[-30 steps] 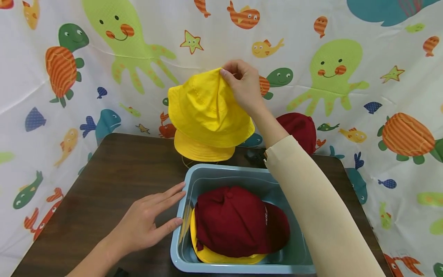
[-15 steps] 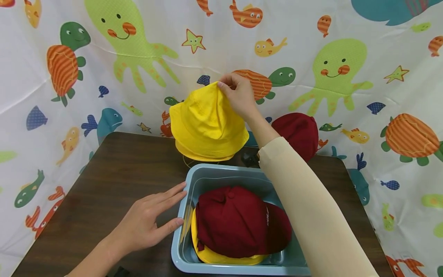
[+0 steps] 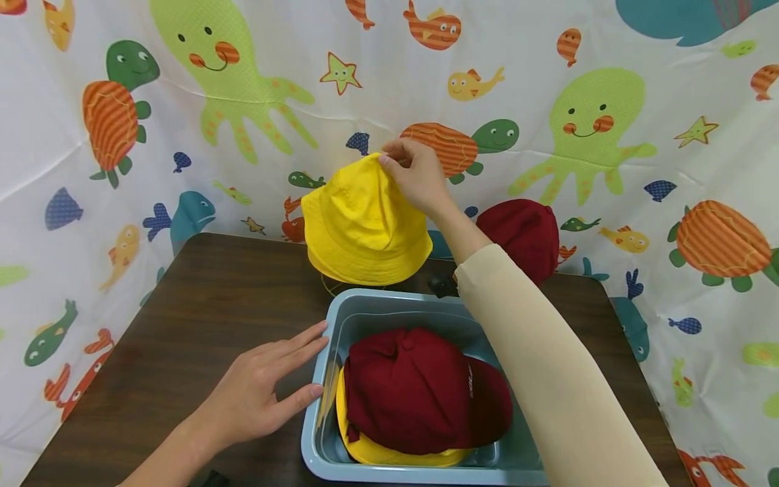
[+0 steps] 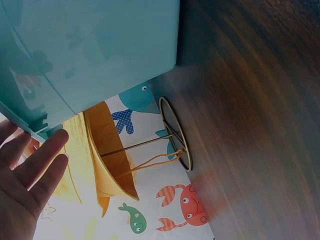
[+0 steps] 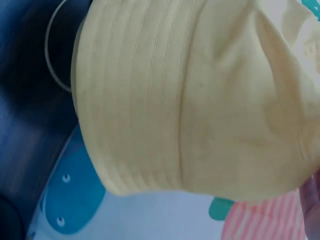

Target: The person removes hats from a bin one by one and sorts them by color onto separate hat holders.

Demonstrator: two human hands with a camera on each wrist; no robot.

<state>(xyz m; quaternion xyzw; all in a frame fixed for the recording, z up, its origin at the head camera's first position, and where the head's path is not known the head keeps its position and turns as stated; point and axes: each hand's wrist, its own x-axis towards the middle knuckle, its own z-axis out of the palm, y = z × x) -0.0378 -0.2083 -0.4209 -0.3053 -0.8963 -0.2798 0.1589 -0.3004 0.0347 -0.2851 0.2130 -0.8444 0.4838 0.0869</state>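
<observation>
My right hand [image 3: 416, 174] pinches the crown of a yellow bucket hat [image 3: 368, 223] at the back of the table. In the left wrist view a second yellow brim [image 4: 107, 150] shows with it, over a thin metal stand with a round base [image 4: 176, 132]. My left hand [image 3: 262, 385] has its fingers extended, with the tips at the left rim of a light blue bin [image 3: 322, 372]. Inside the bin a dark red cap [image 3: 408, 392] lies on top of a yellow hat [image 3: 365, 450]. The right wrist view is filled by the bucket hat's stitched brim [image 5: 135, 100].
Another dark red cap [image 3: 523, 237] stands at the back right, partly behind my right forearm. A small black object [image 3: 443, 285] sits behind the bin. A curtain printed with sea animals [image 3: 243, 61] hangs right behind the dark wooden table [image 3: 201, 304].
My right hand has come down with the yellow bucket hat, which now covers most of the yellow hat under it. The left hand has stayed at the bin's rim.
</observation>
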